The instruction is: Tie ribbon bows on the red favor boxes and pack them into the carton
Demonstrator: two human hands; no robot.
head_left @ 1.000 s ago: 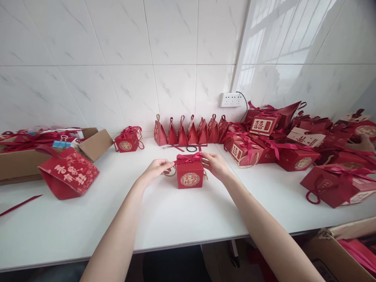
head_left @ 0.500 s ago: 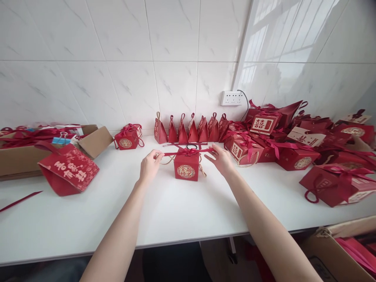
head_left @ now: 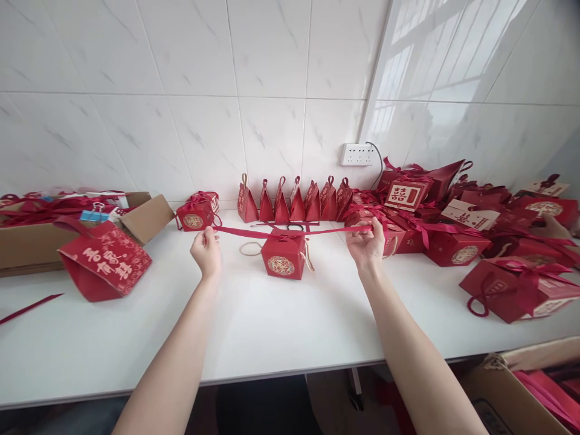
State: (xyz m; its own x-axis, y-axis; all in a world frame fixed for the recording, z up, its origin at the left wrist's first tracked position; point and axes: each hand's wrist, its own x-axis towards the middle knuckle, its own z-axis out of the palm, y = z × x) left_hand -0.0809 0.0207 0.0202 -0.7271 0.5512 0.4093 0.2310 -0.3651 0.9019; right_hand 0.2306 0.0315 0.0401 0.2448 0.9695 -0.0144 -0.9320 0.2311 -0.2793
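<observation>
Pinching flat red ribbon (head_left: 244, 232), both hands (head_left: 207, 254) flank a rope-looped box (head_left: 284, 257)

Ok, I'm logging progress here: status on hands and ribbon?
Left hand, right hand both holding red ribbon, stretched over small box. Box on table. Box pile near right hand.

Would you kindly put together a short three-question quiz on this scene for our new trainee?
1. Multiple choice: what do the left hand and the right hand hold stretched between them?
A) a beige twisted cord
B) a narrow red fabric ribbon
C) a black ring

2. Count: how many tall, peaked red card packages with loop handles stand in the row along the white tiled wall?

3. True or false: the red cardboard box with a round gold emblem, seen between the hands, is farther from the wall than that row.

Key: 1. B; 2. seven; 3. true.
</observation>
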